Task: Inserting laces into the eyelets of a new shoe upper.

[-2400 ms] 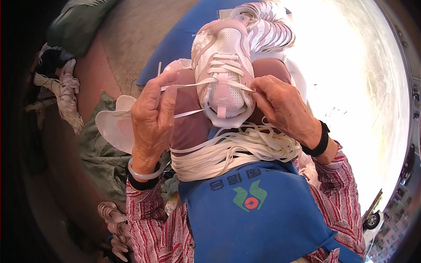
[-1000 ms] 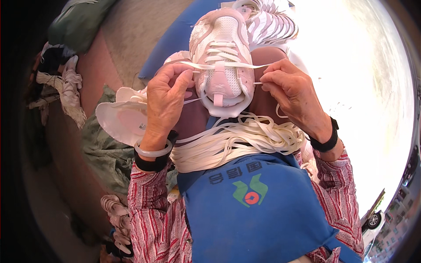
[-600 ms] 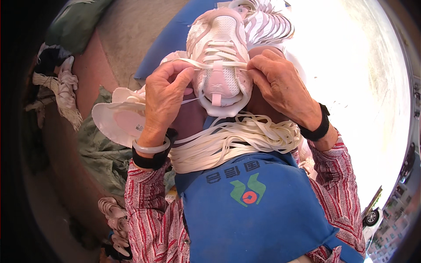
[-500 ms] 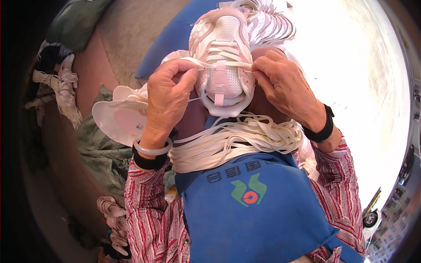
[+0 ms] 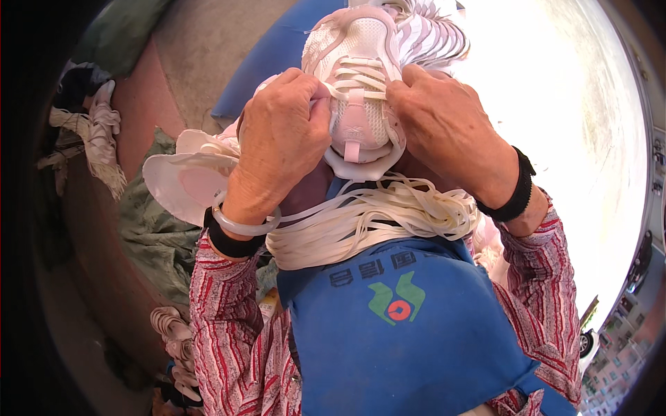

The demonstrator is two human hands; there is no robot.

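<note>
A pale pink and white sneaker (image 5: 350,41) lies in front of me, its heel and pull tab toward my body. White shoelace (image 5: 361,73) crosses its tongue in several rows. At the left eyelet edge my left hand (image 5: 283,128) is closed, pinching the lace. Opposite it, my right hand (image 5: 451,132) is closed against the right eyelet edge, its fingertips mostly hidden; the lace runs into its grip. A thick bundle of loose white laces (image 5: 374,225) lies across my lap, on top of a blue apron (image 5: 416,347).
Pale shoe parts (image 5: 184,180) sit left of my left wrist. A stack of white and pink shoe uppers (image 5: 433,35) stands beyond the sneaker. Green cloth (image 5: 156,229) lies on the floor at left, with more shoe pieces (image 5: 173,340) nearby and laced shoes (image 5: 100,135) farther off.
Both hands have moved closer to the sneaker's eyelet edges and turned knuckles-up. The lace stretched between them across the tongue is now drawn in close at the sides.
</note>
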